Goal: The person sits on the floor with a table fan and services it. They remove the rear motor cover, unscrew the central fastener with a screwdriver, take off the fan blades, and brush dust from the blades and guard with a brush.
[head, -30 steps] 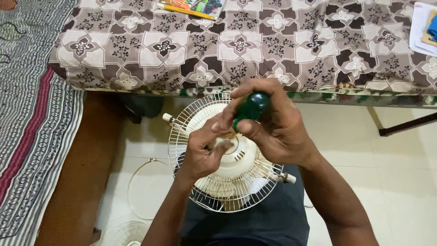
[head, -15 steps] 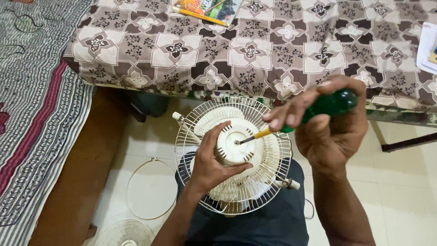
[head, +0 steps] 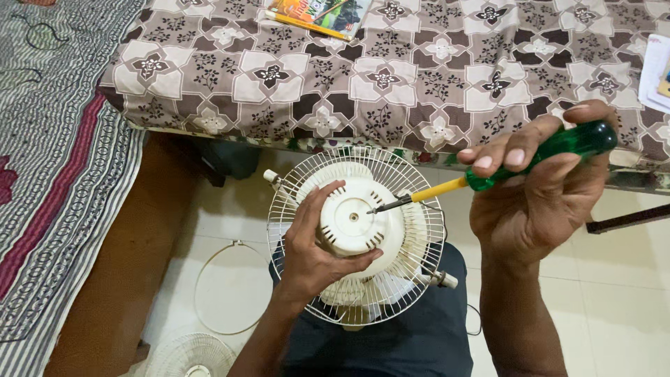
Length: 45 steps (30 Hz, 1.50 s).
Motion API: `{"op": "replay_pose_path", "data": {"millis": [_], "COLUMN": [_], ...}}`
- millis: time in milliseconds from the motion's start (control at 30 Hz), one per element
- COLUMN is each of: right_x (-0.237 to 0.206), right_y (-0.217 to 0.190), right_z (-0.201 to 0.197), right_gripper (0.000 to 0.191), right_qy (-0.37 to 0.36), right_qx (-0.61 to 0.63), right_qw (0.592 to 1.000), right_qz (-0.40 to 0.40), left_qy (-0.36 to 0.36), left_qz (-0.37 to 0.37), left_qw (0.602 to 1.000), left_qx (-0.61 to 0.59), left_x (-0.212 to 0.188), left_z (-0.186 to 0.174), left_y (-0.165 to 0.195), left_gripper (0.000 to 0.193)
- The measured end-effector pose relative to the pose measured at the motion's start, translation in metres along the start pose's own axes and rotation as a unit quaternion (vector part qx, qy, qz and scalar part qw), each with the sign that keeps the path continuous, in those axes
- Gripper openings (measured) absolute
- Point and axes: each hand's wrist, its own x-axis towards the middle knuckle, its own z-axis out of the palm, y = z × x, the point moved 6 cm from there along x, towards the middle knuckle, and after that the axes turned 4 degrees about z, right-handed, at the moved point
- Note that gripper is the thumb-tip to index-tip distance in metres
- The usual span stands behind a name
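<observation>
Since the earlier frame, the right hand [head: 537, 202] has drawn rightward; its fingers grip the green screwdriver [head: 488, 174]. Its shaft slants down-left, tip on the white motor housing [head: 352, 223], which the left hand [head: 314, 251] clasps.

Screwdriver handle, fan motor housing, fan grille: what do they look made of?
Screwdriver handle: clear green plastic, glossy; light shows through it.
Fan motor housing: off-white moulded plastic, matt, with vent slots; likely, not certain.
Fan grille: thin white wire, probably coated metal.

Bed edge [head: 391, 136] crowding fan grille [head: 419, 209] (behind), right floor [head: 614, 293] open
</observation>
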Motion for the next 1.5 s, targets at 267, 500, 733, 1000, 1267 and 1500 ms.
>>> {"op": "replay_pose_path", "data": {"millis": [267,500,733,1000,1267,1500], "right_x": [0.005,0.005,0.005,-0.002,-0.021,-0.023], "right_y": [-0.015,-0.019,-0.011,-0.027,-0.017,0.012], "right_z": [0.007,0.002,0.004,-0.009,-0.002,0.014], "right_gripper": [0.033,0.035,0.034,0.028,0.027,0.031], "right_qy": [0.022,0.042,0.034,0.048,0.021,0.016], "right_qx": [-0.044,-0.07,-0.073,-0.048,-0.074,-0.06], "right_qw": [0.999,0.997,0.997,0.997,0.997,0.997], "right_qz": [-0.016,-0.011,-0.013,-0.04,-0.001,0.042], "left_qy": [0.044,0.159,0.147,0.058,0.043,0.065], "left_qz": [-0.048,-0.092,-0.097,-0.027,-0.006,0.051], "left_qw": [0.995,0.98,0.976,0.996,0.998,0.996], "left_qx": [-0.073,-0.078,-0.126,-0.063,0.051,0.025], "left_x": [-0.013,-0.04,-0.028,-0.01,-0.029,-0.033], "left_z": [-0.033,-0.084,-0.068,0.001,0.029,0.038], "left_y": [-0.011,-0.02,-0.029,-0.016,-0.029,-0.038], "left_gripper": [0.097,0.101,0.099,0.104,0.112,0.115]}}
